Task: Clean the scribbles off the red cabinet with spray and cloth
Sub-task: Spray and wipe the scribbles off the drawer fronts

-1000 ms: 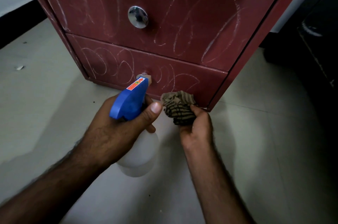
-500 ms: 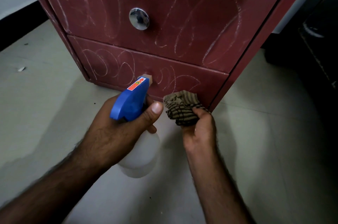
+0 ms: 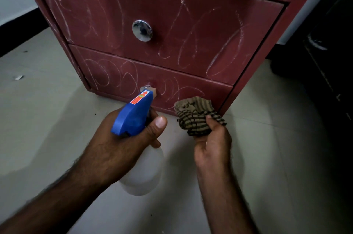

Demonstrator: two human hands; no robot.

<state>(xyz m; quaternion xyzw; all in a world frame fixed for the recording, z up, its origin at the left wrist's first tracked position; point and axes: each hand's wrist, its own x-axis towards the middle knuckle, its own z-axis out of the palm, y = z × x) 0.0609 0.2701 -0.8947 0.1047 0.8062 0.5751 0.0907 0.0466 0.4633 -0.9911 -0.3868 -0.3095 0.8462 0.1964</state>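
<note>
Two hands low before scribbled red wooden cabinet (image 3: 172,33): left hand (image 3: 122,149) grip wrapped round blue-headed white plastic spray bottle (image 3: 137,138), nozzle at bottom drawer; right hand (image 3: 212,145) grip pinching striped brown cloth (image 3: 194,115).

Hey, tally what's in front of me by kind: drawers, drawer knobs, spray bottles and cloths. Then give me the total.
Drawers: 2
Drawer knobs: 2, lower one partly hidden
Spray bottle: 1
Striped cloth: 1
Total: 6
</note>
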